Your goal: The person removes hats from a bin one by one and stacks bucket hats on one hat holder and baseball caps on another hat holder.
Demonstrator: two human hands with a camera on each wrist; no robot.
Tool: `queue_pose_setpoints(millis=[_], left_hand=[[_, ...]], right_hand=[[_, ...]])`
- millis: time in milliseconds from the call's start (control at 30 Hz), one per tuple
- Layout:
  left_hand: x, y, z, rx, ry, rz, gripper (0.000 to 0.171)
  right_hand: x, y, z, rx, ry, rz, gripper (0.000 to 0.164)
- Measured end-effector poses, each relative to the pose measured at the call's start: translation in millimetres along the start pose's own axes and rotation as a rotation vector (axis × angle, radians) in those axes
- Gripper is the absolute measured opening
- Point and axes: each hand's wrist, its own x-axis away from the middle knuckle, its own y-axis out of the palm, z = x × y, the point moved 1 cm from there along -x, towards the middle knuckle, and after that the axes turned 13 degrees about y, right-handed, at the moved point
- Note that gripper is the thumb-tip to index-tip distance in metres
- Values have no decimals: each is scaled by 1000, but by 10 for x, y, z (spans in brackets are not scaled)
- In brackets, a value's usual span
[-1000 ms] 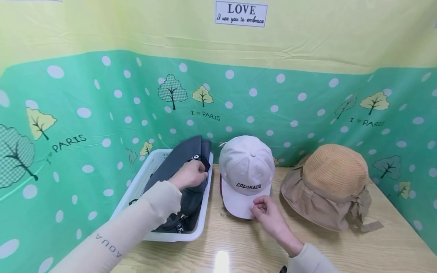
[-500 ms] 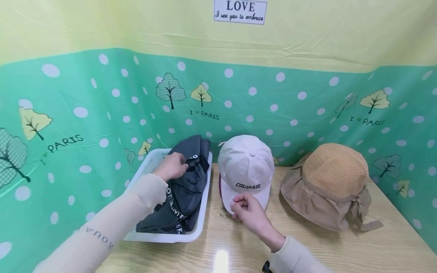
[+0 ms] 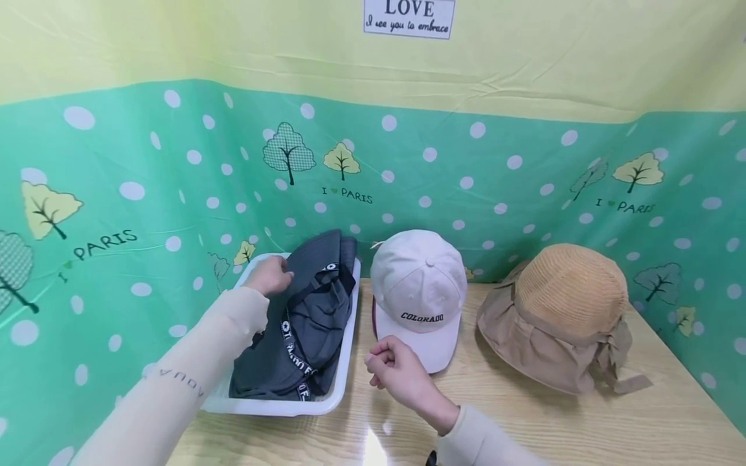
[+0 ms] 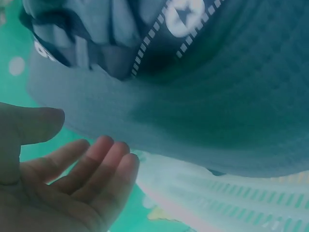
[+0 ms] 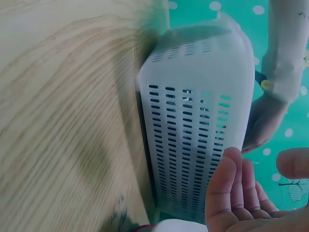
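A dark grey bucket hat (image 3: 323,320) with a black-and-white lettered band lies folded in a white slotted plastic basket (image 3: 291,407). My left hand (image 3: 269,275) is over the basket's left side, beside the hat's brim. In the left wrist view, the left hand (image 4: 72,179) has its thumb apart from its relaxed fingers, just below the brim (image 4: 193,150), and grips nothing. My right hand (image 3: 402,378) hovers in front of the white baseball cap (image 3: 416,285), fingers loosely bent. The right wrist view has the right hand (image 5: 241,198) beside the basket's slotted wall (image 5: 183,130), holding nothing.
The white cap, lettered COLORADO, stands right of the basket on the wooden table (image 3: 524,421). Farther right sits a straw-crowned sun hat (image 3: 571,291) with a brown cloth brim and bow. A green and yellow printed curtain (image 3: 431,155) hangs behind and at both sides.
My left hand has let go of the hat's band and moved left to the brim's edge. My right hand has shifted left, from the cap's visor toward the basket.
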Motion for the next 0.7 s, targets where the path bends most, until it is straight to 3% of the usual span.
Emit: queue_pose_setpoints(millis=[300, 567, 700], left_hand=[[-91, 35, -206, -7, -21, -1, 51], [-131, 150, -388, 11, 27, 11, 50], [-139, 189, -432, 36, 18, 8, 54]], right_hand=[[-9, 152, -66, 4, 20, -10, 16], [-77, 279, 30, -35, 16, -53, 18], [-78, 314, 42, -42, 14, -59, 17]])
